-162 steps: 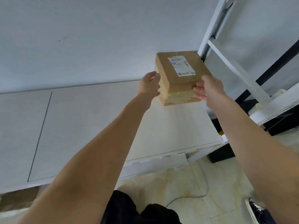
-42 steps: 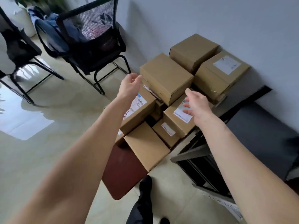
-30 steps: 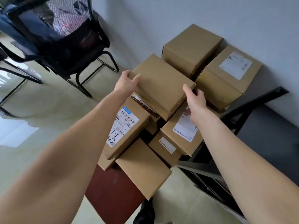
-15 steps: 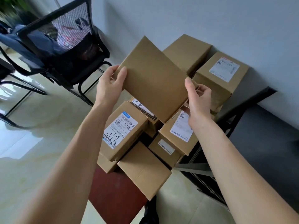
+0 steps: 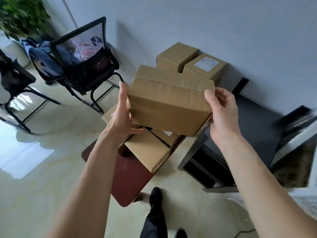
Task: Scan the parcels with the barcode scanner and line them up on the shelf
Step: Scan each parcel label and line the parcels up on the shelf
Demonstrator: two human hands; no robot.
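Both hands hold one brown cardboard parcel (image 5: 169,102) in the air above the pile. At its left end, the left hand (image 5: 122,115) has fingers reaching up along the side and the thumb curled under the lower edge. The right hand (image 5: 221,112) clasps the right end, thumb laid on the top corner and fingers wrapped behind it. The parcel is tilted, its taped top face turned toward the camera, and no label shows on the faces in view.

Beneath it lie the other parcels on the pale tiled floor (image 5: 51,169) against the grey wall (image 5: 223,23) — a plain box (image 5: 149,152) nearest the feet, resting partly on a dark red board (image 5: 130,179), and two more further back, one plain (image 5: 176,55) and one carrying a white label (image 5: 205,66). A black mesh chair (image 5: 85,57) with clothing on it stands to the left, and a green plant (image 5: 20,12) sits in the far corner. A dark low unit (image 5: 253,126) lies to the right of the pile.
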